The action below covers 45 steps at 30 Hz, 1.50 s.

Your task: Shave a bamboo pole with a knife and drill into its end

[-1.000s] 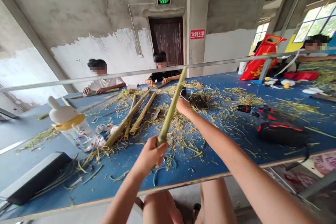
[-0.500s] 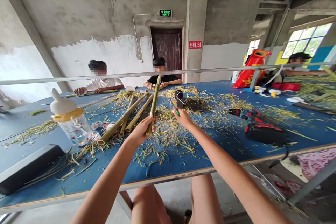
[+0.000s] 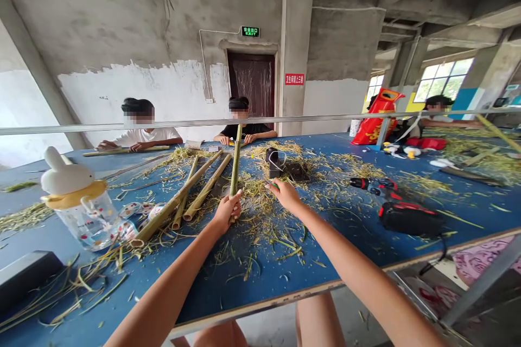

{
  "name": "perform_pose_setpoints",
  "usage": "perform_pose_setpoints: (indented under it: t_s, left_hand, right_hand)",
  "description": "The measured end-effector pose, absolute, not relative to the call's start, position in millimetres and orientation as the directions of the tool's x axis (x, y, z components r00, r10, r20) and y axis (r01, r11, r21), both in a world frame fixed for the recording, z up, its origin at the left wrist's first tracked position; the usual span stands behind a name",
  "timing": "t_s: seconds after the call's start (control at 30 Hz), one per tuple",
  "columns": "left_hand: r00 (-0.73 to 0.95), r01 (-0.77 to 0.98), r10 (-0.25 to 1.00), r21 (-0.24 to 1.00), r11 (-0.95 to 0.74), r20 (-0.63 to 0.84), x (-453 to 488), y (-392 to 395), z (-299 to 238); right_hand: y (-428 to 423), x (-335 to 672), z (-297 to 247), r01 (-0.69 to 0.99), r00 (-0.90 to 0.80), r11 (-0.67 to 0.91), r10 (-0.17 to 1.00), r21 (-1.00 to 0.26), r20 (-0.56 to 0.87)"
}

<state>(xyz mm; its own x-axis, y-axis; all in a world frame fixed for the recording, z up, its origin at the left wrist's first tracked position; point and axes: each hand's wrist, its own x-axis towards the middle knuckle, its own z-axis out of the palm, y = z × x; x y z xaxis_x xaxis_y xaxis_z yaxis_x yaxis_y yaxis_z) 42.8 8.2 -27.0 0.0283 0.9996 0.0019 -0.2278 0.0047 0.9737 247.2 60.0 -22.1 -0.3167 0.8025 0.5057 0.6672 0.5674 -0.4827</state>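
Left hand [image 3: 228,211]: fingers wrapped round the lower end of a green bamboo stick [image 3: 236,165], gripping it. Right hand [image 3: 287,195]: fingers closed on a green-handled tool [image 3: 275,185], mostly hidden in the grip.

Change against 1.0 s ago: the stick then leans well to the right, its upper part crossing the metal bar [image 3: 163,124] in view; now it is near upright, tip just below the bar. The right hand, then beyond the stick and beside it in view, is now clear to its right, apart from it. The stick is held above the blue table [image 3: 244,293], between the bamboo poles [image 3: 207,188] and the right hand.

Surroundings: shavings [image 3: 260,203] cover the middle of the table. A black device [image 3: 271,158] with a white cord stands just beyond the right hand, in its way forward. Left: rabbit-topped bottle [image 3: 81,200], dark box [image 3: 30,276] nearer. Right: power drill [image 3: 368,183], red bag [image 3: 374,116] farther off. Two co-workers [image 3: 150,134] sit across the table.
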Motion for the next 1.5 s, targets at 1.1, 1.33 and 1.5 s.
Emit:
perform_pose_setpoints:
  t_s: [1.1, 1.33, 1.5]
  left_hand:
    - [0.165, -0.087, 0.985, 0.995, 0.058, -0.043, 49, -22, 0]
    - [0.025, -0.072, 1.000, 0.997, -0.010, 0.012, 41, -17, 8]
    - [0.002, -0.167, 1.000, 0.986, 0.009, -0.009, 33, -17, 10]
  right_hand:
    - [120, 211, 58, 0.953, -0.210, 0.279, 0.891, -0.119, 0.404]
    - [121, 235, 78, 0.904, -0.239, 0.401, 0.760, -0.147, 0.604]
    - [65, 210, 55, 0.669, -0.599, 0.731, 0.638, -0.135, 0.484]
